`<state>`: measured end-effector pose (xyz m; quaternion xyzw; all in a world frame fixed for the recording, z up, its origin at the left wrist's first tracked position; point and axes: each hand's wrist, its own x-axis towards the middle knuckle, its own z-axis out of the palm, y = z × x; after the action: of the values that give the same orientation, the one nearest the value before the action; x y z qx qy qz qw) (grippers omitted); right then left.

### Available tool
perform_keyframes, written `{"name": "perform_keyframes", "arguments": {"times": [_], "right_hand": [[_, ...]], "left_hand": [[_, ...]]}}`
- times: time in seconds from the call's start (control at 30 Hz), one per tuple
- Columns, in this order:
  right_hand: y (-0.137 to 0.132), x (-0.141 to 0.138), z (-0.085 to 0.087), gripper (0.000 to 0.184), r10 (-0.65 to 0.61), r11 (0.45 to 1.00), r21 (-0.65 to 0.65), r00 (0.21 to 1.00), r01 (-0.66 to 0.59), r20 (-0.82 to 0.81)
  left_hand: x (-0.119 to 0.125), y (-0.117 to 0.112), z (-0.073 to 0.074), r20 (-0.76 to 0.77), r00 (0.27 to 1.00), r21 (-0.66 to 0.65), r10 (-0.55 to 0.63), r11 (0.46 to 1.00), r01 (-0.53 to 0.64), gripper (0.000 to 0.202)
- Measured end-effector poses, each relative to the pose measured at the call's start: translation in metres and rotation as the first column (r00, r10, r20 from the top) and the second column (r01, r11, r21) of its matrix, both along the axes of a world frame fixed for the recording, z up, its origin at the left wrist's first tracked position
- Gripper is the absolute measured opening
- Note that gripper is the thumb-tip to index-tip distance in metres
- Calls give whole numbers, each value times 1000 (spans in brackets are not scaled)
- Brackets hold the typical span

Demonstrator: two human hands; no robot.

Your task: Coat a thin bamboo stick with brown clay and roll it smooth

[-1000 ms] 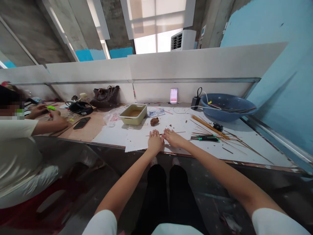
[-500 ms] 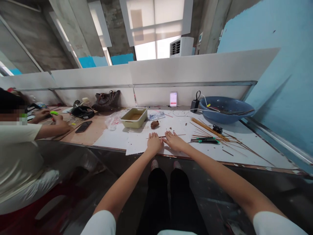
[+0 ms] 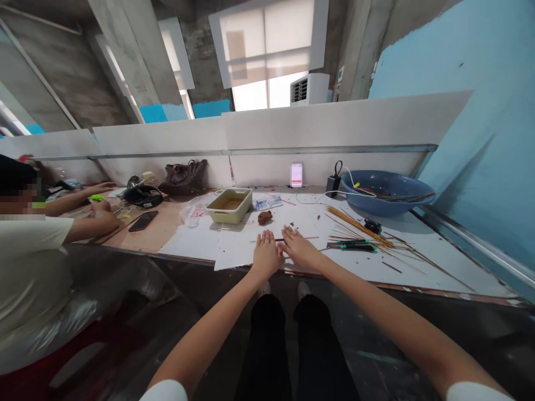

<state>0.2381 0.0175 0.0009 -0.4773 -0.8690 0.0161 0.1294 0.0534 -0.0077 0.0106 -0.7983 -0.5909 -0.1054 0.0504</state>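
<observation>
Your left hand [image 3: 266,255] and right hand [image 3: 298,248], flat, have edged forward over the stick [image 3: 310,238], white-covered table [image 3: 234,250] beneath; blue wall [image 3: 468,128] right of the basin [image 3: 382,208].

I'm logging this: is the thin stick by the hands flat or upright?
Flat: the stick lies sideways on the white surface, showing past the right hand.

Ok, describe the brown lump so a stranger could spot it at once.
On the long table, find the pale yellow tub. The brown lump sits just to its right, beyond the fingertips of the left hand. It's chunky and rounded, unlike the flat clear packet behind it or the thin stick nearer by.
</observation>
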Motion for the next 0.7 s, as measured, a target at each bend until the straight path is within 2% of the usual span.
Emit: {"name": "perform_keyframes", "arguments": {"times": [0.13, 0.23, 0.33, 0.47, 0.7], "right_hand": [[15, -13, 5, 70, -4, 1000, 25, 999, 5, -36], [4, -20, -5, 71, 11, 1000, 18, 999, -10, -50], [-11, -22, -16, 78, 3, 1000, -1, 998, -3, -58], [-10, -18, -14, 77, 22, 999, -33, 999, -23, -27], [12, -15, -2, 60, 62, 997, -50, 997, -59, 54]], "left_hand": [[6, 15, -6, 28, 996, 17, -87, 996, 87, 70], [1, 17, -16, 37, 987, 54, -157, 987, 154, 64], [-4, 13, -20, 81, 978, 118, -192, 976, 182, 56], [-2, 7, -16, 144, 970, 104, -194, 978, 181, 54], [6, 4, -7, 100, 990, 45, -104, 994, 100, 63]]}}
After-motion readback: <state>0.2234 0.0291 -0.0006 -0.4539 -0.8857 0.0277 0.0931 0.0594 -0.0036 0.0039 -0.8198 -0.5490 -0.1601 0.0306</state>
